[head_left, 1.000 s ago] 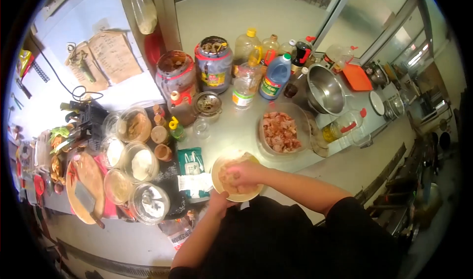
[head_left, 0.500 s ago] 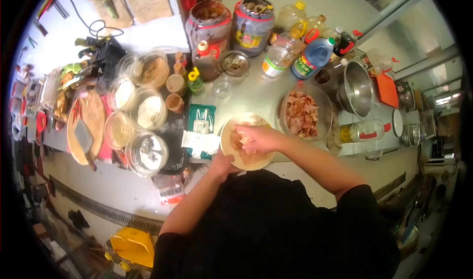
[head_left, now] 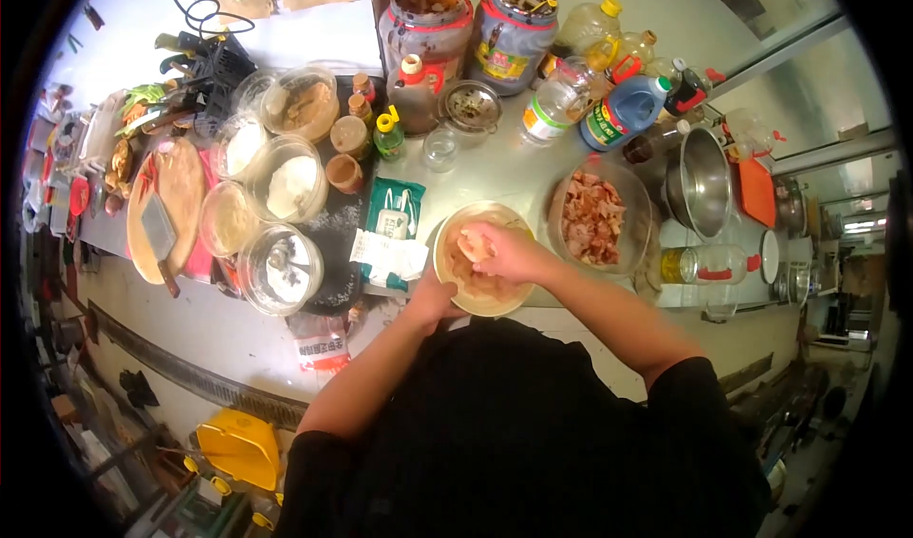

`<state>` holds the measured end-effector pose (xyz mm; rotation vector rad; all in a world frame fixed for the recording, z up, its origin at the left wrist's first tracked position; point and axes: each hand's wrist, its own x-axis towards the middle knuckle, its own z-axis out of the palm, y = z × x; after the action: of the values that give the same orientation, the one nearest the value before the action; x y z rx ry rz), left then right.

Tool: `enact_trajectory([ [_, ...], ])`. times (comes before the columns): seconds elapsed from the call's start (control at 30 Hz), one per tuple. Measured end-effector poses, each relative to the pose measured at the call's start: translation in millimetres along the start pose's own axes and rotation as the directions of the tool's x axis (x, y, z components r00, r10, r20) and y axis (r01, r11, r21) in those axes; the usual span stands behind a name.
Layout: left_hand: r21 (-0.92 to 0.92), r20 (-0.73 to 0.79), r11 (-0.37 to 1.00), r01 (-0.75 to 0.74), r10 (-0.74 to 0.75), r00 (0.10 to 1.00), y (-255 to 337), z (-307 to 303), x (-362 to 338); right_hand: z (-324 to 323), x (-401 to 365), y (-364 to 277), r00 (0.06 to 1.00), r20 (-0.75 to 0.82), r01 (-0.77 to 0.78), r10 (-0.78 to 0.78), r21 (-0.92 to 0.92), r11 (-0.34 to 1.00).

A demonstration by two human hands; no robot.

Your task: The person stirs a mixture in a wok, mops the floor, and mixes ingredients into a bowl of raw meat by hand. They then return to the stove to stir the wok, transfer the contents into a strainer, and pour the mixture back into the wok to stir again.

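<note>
A cream-coloured bowl (head_left: 487, 302) stands at the front edge of the metal counter, with a pinkish-brown mixture (head_left: 462, 270) in it. My left hand (head_left: 436, 302) grips the bowl's rim at the lower left. Inside the bowl, my right hand (head_left: 499, 253) has its fingers closed round a pale pink lump (head_left: 475, 244). Right of the bowl is a clear tub (head_left: 639, 217) of raw meat pieces (head_left: 593, 219). A green packet (head_left: 396, 205) and a white packet (head_left: 388, 253) lie just left of the bowl.
Tubs of powder (head_left: 289, 182) stand on a dark tray at the left, beside a round board (head_left: 181, 196) with a cleaver (head_left: 157, 226). Two large jars (head_left: 514, 48), a blue jug (head_left: 623, 115) and bottles line the back. A steel bowl (head_left: 702, 184) is at the right.
The view has shifted a little. My right hand has lifted slightly within the bowl, and the pale lump shows more clearly in its fingers. My left hand stays on the rim.
</note>
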<state>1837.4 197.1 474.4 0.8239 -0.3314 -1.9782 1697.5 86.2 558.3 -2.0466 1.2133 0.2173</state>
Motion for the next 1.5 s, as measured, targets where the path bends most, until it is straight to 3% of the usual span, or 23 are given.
enact_trajectory([
  [0.03,0.027,0.01,1.0,-0.005,0.005,1.0,6,3,-3,-5,-2,-5,0.991,0.058,0.129,-0.124,-0.086,0.988],
  [0.17,0.001,-0.005,0.999,0.035,-0.035,0.999,7,4,-3,-4,9,12,0.983,0.108,0.141,-0.147,0.065,0.988],
  [0.23,0.009,-0.03,0.998,0.056,-0.055,0.998,16,10,-10,22,14,24,0.985,-0.138,0.092,-0.1,-0.064,0.994],
  [0.27,0.01,-0.033,0.998,0.057,-0.056,0.998,15,11,-9,36,15,28,0.985,-0.137,0.093,-0.101,-0.062,0.994],
  [0.33,0.031,-0.074,0.999,0.036,-0.034,0.997,9,10,-6,59,17,32,0.969,-0.226,0.012,-0.096,-0.348,0.937],
  [0.37,0.031,-0.077,0.999,0.033,-0.031,0.997,6,8,-3,54,23,38,0.969,-0.224,0.016,-0.1,-0.349,0.937],
  [0.43,-0.016,-0.04,0.999,0.039,-0.04,0.998,-3,3,-2,39,31,51,0.984,0.095,-0.154,0.152,0.011,0.988],
  [0.47,-0.018,-0.041,0.999,0.043,-0.043,0.998,-5,2,-3,33,25,43,0.983,0.098,-0.156,0.155,0.012,0.988],
  [0.53,-0.067,-0.037,0.995,0.072,-0.074,0.997,-3,3,-3,15,12,24,0.994,0.026,0.108,-0.108,-0.449,0.887],
  [0.57,-0.069,-0.034,0.995,0.073,-0.075,0.997,-1,5,-4,8,4,15,0.994,0.025,0.105,-0.105,-0.451,0.886],
  [0.63,-0.041,-0.037,0.997,0.066,-0.068,0.997,5,10,-8,-2,-12,0,0.96,0.13,0.26,-0.247,-0.101,0.96],
  [0.77,0.007,-0.067,1.0,-0.008,0.009,0.998,0,22,-8,-4,-20,4,0.996,-0.002,0.086,-0.088,-0.153,0.984],
  [0.8,0.066,-0.052,0.996,-0.053,0.056,0.997,-8,22,-3,19,-15,15,0.957,-0.106,-0.224,0.27,0.321,0.92],
  [0.83,0.126,-0.035,0.987,-0.097,0.102,0.994,-15,25,1,35,-11,25,0.799,-0.027,-0.396,0.6,0.728,0.559],
  [0.97,0.363,-0.145,0.925,-0.115,0.178,0.973,-28,33,3,44,-1,30,0.779,-0.008,-0.352,0.627,0.822,0.448],
  [1.03,0.246,-0.108,0.963,-0.111,0.141,0.984,-29,27,3,26,-7,27,0.897,-0.098,-0.312,0.431,0.551,0.774],
  [1.07,0.249,-0.105,0.962,-0.108,0.138,0.985,-28,26,2,19,-12,25,0.895,-0.1,-0.312,0.434,0.554,0.772],
  [1.13,0.093,-0.08,0.994,-0.053,0.06,0.995,-24,26,-2,6,-23,23,0.983,-0.146,-0.052,0.112,0.361,0.931],
  [1.17,0.094,-0.076,0.994,-0.051,0.059,0.995,-17,31,-5,-5,-28,16,0.982,-0.148,-0.054,0.115,0.361,0.931],
  [1.23,0.041,-0.068,0.997,-0.061,0.064,0.996,-7,38,-13,-22,-35,2,0.984,-0.131,0.157,-0.121,0.313,0.937],
  [1.27,0.04,-0.071,0.997,-0.064,0.067,0.995,-7,36,-12,-20,-31,6,0.984,-0.129,0.161,-0.126,0.312,0.936],
  [1.33,0.062,-0.031,0.998,-0.007,0.009,0.999,-10,32,-9,-9,-21,23,0.922,-0.284,0.194,-0.262,-0.245,0.95],
  [1.5,0.125,-0.083,0.992,-0.023,0.033,0.996,-1,37,-14,33,-4,40,0.994,-0.109,-0.041,0.031,-0.089,0.995],
])
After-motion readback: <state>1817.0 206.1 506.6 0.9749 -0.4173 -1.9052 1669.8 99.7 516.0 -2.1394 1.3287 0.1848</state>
